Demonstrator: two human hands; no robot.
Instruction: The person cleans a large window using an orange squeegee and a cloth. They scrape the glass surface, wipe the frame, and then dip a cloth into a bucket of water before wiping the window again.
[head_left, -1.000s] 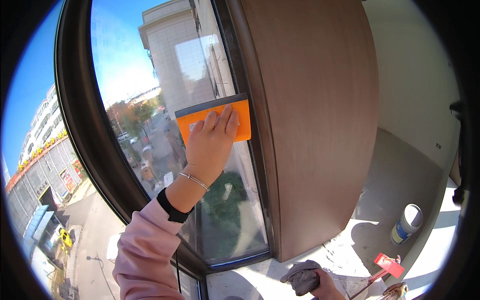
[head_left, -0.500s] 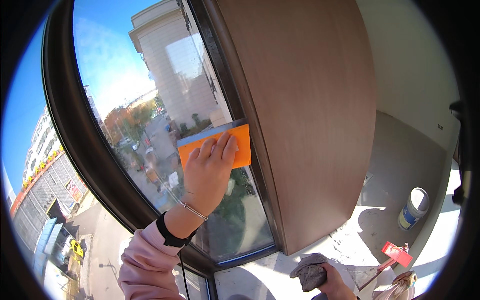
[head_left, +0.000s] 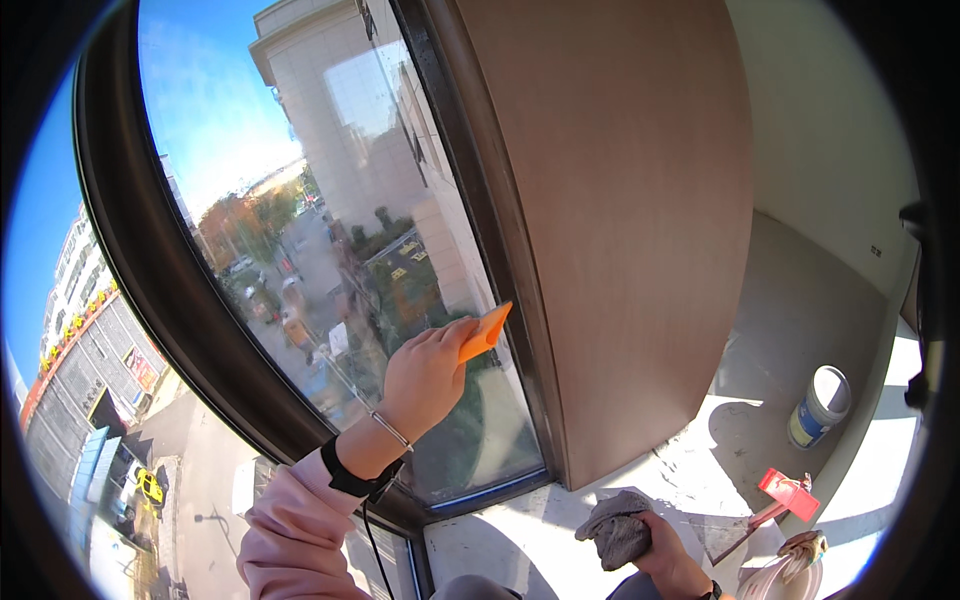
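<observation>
My left hand is closed on an orange scraper with a wide flat blade, turned nearly edge-on. The scraper's end is at the right side of the window pane, beside the dark frame. Low on the right, my right hand grips a bunched grey cloth above the pale sill. A pink sleeve, a black band and a bracelet show on my left arm.
Right of the window stands a brown panel. On the floor beyond are a white and blue bucket and a red-headed tool with a handle. A pale bucket with a cloth on it sits at lower right. Another window looks onto a street.
My left hand has moved slightly down and turned the scraper from broadside to nearly edge-on, away from the upper glass. My right hand still holds the cloth.
</observation>
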